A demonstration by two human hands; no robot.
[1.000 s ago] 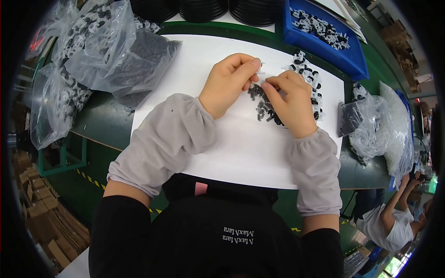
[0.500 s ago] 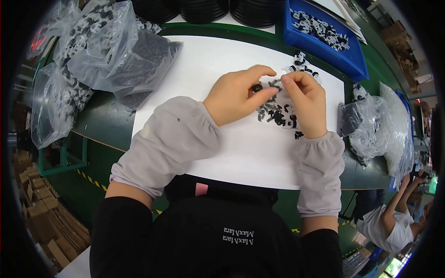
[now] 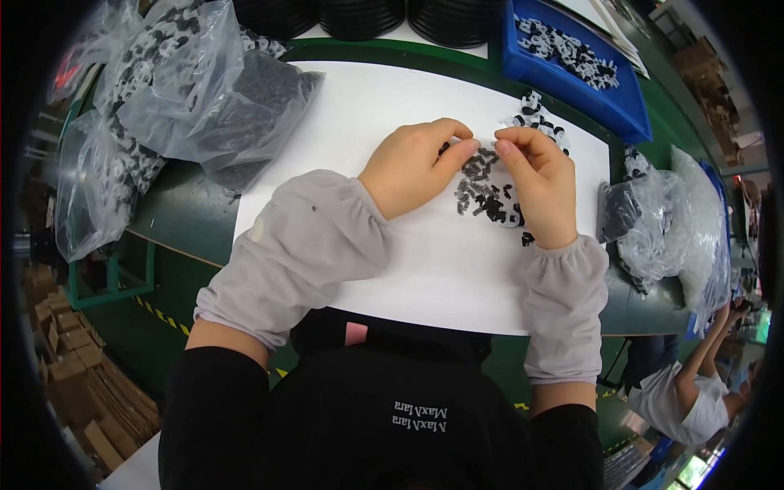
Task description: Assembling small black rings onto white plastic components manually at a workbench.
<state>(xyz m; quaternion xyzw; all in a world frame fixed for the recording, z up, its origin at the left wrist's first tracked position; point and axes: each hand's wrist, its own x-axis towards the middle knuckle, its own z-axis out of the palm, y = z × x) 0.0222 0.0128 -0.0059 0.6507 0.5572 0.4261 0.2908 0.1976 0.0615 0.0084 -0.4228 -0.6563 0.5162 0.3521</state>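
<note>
My left hand [image 3: 415, 167] is closed, thumb and forefinger tips pressed together, with a small black plastic part [image 3: 443, 149] partly showing behind the fingers. Opposite it, my right hand [image 3: 541, 184] pinches with thumb and forefinger; whatever lies between those tips is too small to make out. The two hands are a short gap apart. Under and between them lies a loose heap of small grey translucent pieces [image 3: 480, 166] and small black pieces [image 3: 493, 206] on a white sheet [image 3: 408, 269]. Just beyond my right hand is a cluster of white-and-black parts [image 3: 535, 114].
A blue bin [image 3: 576, 94] of white-and-black parts stands at the far right. Clear plastic bags of parts [image 3: 196, 98] crowd the left, and more bags [image 3: 661, 216] lie at right. Black round stacks [image 3: 359, 18] line the far edge. Another person [image 3: 682, 400] is at lower right.
My left thumb and forefinger have closed together from a wide spread, and the black part is now mostly hidden behind them. My right hand has barely moved.
</note>
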